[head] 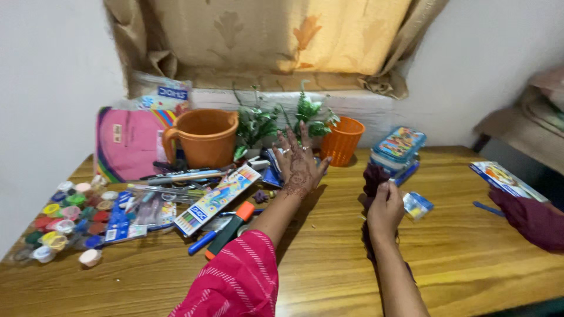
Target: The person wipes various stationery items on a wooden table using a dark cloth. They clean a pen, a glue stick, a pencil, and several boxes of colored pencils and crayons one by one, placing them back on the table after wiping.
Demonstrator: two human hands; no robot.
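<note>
A: Since the paint pots (61, 220) sit loose at nine o'clock, right by the table (329, 258) edge, could a careless elbow send them off?

B: I judge so; the red sleeve (235, 282) of the left arm passes just beside that clutter, and a sideways sweep could drag the blue marker (205, 240) and the orange-capped highlighter (232, 229) along with them.

A: And the left hand (299, 161) itself?

B: It hovers at twelve o'clock with fingers spread wide, holding nothing, above the pencil box (217, 198) and near the orange jug (202, 138) and the small plants (276, 120). Reaching further could tip the plants or the orange mesh basket (342, 140), which look light.

A: What about the right hand (385, 208)?

B: It is closed around a dark maroon cloth (375, 179), which sits at about one o'clock, just in front of the blue pencil case (399, 149). The cloth hangs down past the wrist, so I cannot tell how firm the grip is. A loose end could catch the small blue packet (418, 204) beside it and drag it.

A: Anything at three o'clock?

B: Another person's maroon sleeve (531, 220) near a picture booklet (505, 179); the two could bump if both reach inward.
</note>
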